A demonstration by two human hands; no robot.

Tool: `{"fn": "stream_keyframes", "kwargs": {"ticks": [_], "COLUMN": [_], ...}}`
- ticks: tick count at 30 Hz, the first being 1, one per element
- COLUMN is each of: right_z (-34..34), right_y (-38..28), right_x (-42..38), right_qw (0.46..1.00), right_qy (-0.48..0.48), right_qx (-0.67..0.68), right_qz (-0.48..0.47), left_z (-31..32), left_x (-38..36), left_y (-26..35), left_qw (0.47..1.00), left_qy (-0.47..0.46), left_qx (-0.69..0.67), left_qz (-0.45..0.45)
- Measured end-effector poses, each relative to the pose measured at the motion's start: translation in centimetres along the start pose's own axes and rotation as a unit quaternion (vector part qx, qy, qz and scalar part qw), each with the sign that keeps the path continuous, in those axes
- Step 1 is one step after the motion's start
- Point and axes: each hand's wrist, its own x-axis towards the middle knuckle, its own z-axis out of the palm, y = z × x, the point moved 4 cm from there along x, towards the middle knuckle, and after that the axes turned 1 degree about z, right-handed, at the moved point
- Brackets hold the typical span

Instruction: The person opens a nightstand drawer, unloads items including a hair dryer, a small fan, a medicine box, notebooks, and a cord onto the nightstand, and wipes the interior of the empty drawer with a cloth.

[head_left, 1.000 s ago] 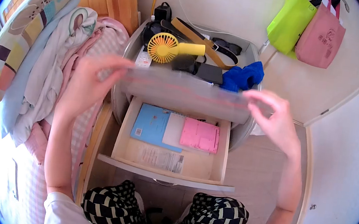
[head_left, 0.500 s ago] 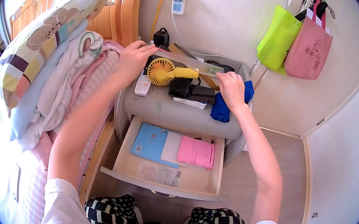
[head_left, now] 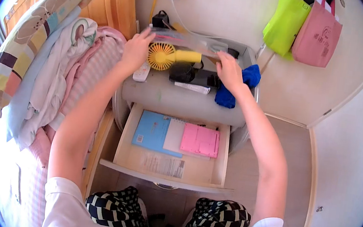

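A clear plastic pouch or sleeve [head_left: 186, 41], with a reddish edge showing at its left, is stretched between my two hands over the back of a grey bedside cabinet [head_left: 182, 104]. My left hand [head_left: 136, 50] pinches its left end, above a white remote control [head_left: 141, 72]. At the right end my right hand [head_left: 230, 72] grips the corner, close to a crumpled blue cloth [head_left: 225, 97]. Just in front of the pouch lies a yellow handheld fan [head_left: 161, 56]. Black objects [head_left: 195, 75] and a white packet [head_left: 192, 87] sit beside it.
Below, a pulled-out drawer [head_left: 164, 179] holds a blue booklet [head_left: 151, 128], a pink notebook-like item [head_left: 201, 139] and papers. A bed with a pillow [head_left: 37, 36] and bedding stands at left. Green [head_left: 285, 24] and pink bags [head_left: 317, 37] hang at upper right.
The view has tipped down, so the cabinet and drawer sit higher in the picture. Both hands keep hold of the pouch, whose face now shows more broadly and is blurred.
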Motion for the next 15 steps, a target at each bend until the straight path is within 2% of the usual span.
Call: {"fn": "stream_keyframes", "kwargs": {"ticks": [1, 3, 5, 7, 9, 11, 12, 13, 14, 15], "right_z": [-0.4, -2.1, -4.3, -5.7, -4.7, -2.0, 0.1, 1.8, 2.7, 3.8], "right_y": [-0.5, -1.9, -4.6, -7.3, -9.4, -11.0, -11.5, -12.0, -12.2, -12.3], "right_x": [-0.3, -1.0, -2.6, -5.5, -10.2, -15.4, -17.9, -20.7, -22.9, -24.8], "right_qw": [1.0, 0.997, 0.995, 0.991, 0.986, 0.962, 0.913, 0.836, 0.808, 0.779], "right_qy": [0.02, 0.069, 0.074, 0.055, -0.042, -0.2, -0.332, -0.454, -0.485, -0.514], "right_qx": [-0.006, 0.013, 0.054, 0.11, 0.157, 0.185, 0.225, 0.258, 0.27, 0.281], "right_qz": [-0.004, -0.043, -0.033, -0.051, -0.036, -0.027, 0.073, 0.171, 0.199, 0.224], "left_z": [-0.3, -2.1, -4.7, -6.6, -5.2, -4.0, -2.6, -1.0, 0.2, 2.3], "left_x": [-0.4, -1.3, -3.3, -6.4, -11.7, -15.7, -17.6, -19.7, -21.6, -23.6], "left_y": [0.2, 0.8, 2.5, 4.4, 5.9, 8.6, 9.3, 10.0, 10.3, 10.0], "left_qw": [1.0, 0.995, 0.992, 0.97, 0.951, 0.944, 0.928, 0.902, 0.9, 0.869], "left_qy": [-0.009, 0.104, 0.112, 0.16, 0.089, -0.051, -0.147, -0.241, -0.245, -0.335], "left_qx": [-0.002, -0.005, -0.056, -0.167, -0.29, -0.312, -0.327, -0.341, -0.343, -0.365], "left_qz": [-0.002, 0.002, -0.014, 0.068, 0.058, 0.096, 0.104, 0.111, 0.11, 0.008]}}
